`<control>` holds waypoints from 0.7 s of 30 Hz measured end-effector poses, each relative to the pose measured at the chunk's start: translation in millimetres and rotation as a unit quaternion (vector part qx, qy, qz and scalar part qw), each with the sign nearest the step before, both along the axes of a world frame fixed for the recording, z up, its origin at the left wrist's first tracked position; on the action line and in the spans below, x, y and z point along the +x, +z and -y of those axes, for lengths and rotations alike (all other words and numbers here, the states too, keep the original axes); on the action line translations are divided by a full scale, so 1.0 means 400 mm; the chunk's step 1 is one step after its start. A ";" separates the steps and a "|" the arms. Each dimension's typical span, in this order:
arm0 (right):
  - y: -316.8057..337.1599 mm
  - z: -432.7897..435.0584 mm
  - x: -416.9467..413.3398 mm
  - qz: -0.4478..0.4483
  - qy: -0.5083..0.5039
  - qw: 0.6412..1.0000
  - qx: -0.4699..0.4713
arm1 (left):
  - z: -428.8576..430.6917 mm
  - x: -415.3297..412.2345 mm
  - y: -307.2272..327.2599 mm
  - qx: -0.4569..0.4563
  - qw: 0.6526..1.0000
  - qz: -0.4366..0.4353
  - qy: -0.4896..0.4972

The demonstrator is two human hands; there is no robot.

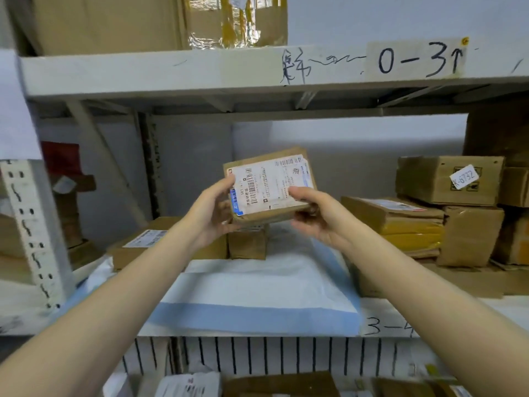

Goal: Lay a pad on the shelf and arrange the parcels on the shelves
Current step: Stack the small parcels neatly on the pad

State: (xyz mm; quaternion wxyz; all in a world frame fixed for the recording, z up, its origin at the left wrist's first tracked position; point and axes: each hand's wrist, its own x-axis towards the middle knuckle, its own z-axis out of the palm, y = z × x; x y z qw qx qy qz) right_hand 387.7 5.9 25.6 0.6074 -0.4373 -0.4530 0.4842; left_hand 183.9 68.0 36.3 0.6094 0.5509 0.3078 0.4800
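Note:
A flat brown cardboard parcel (272,183) with a white shipping label is held in the air above the middle shelf. My left hand (213,212) grips its left end, thumb on the label. My right hand (315,216) grips its right front corner. Below it a white pad with a blue border (257,293) lies spread on the shelf (400,316). Two parcels rest on the pad's far end: a wide flat box (148,245) with a label and a small box (247,243) beside it.
Stacked cardboard boxes (446,210) fill the right side of the same shelf. The upper shelf beam (200,73) runs overhead with a big box (143,21) on it. A perforated upright post (31,224) stands at left. More parcels (280,385) lie on the level below.

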 end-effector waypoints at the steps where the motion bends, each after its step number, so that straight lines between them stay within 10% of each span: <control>1: -0.008 -0.009 -0.006 0.038 0.012 0.999 -0.025 | -0.006 -0.016 -0.003 -0.001 1.000 -0.008 0.000; 15: -0.072 -0.116 -0.141 0.097 0.032 0.990 -0.094 | -0.094 -0.151 -0.030 -0.136 0.983 -0.072 0.105; 21: -0.100 -0.129 -0.156 0.096 0.022 0.989 -0.110 | -0.142 -0.164 -0.052 0.060 0.936 -0.230 0.258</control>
